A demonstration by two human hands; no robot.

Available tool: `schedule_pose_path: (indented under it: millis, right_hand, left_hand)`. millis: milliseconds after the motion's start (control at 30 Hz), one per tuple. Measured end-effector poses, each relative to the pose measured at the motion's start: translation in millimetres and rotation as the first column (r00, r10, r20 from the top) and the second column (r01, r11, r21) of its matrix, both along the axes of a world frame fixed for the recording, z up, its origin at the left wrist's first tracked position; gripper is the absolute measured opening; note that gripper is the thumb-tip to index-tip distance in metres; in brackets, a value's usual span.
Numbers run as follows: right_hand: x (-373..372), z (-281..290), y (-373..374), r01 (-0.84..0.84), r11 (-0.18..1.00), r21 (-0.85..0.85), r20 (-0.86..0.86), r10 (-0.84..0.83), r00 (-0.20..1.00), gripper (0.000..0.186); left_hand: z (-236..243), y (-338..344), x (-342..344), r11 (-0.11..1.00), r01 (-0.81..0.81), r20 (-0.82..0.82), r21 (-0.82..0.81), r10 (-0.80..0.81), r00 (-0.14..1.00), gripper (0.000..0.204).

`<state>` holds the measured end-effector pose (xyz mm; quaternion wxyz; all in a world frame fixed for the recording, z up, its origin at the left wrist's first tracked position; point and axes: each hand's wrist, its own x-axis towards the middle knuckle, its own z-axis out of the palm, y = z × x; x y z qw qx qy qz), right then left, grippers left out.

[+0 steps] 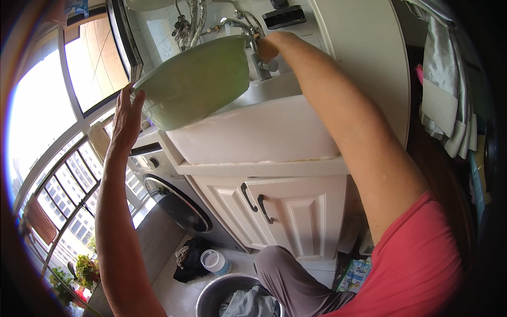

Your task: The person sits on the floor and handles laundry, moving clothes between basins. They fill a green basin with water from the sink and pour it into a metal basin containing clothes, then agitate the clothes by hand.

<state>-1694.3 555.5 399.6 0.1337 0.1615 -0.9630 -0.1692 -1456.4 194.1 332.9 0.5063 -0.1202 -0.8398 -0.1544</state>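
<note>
A pale green plastic basin [203, 79] rests tilted on the white sink [253, 129], its side turned toward me. My left hand [127, 113] grips the left end of its rim, thumb on the near side. My right hand [270, 45] is behind the metal faucet [260, 66], close to the right end of the basin. Its fingers are mostly hidden, so whether it touches the faucet or the rim is unclear. Water [228, 29] seems to run from the spout into the basin, whose inside is out of sight.
Below the sink is a white cabinet [296, 211], beside a washing machine [179, 195]. On the floor stand a metal tub [208, 293] with wet grey cloth [248, 304], a white plastic bucket [215, 261] and dark cloth [193, 259]. An open window frame [124, 39] reaches near the basin's left.
</note>
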Motion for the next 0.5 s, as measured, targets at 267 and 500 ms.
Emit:
schedule_pose_path:
  millis: [267,500]
  right_hand:
    - [0.5,-1.1,20.6,-0.138,0.99,0.02,-0.118,0.14,0.983,0.028]
    - [-15.6,4.6,23.1,-0.121,0.984,0.128,-0.034,0.126,0.991,0.028]
  left_hand:
    - [2.1,-0.6,-1.0,1.0,0.002,-0.014,0.006,-0.001,1.0,0.067]
    - [2.9,2.4,0.1,1.0,-0.004,0.013,-0.004,0.004,1.0,0.065]
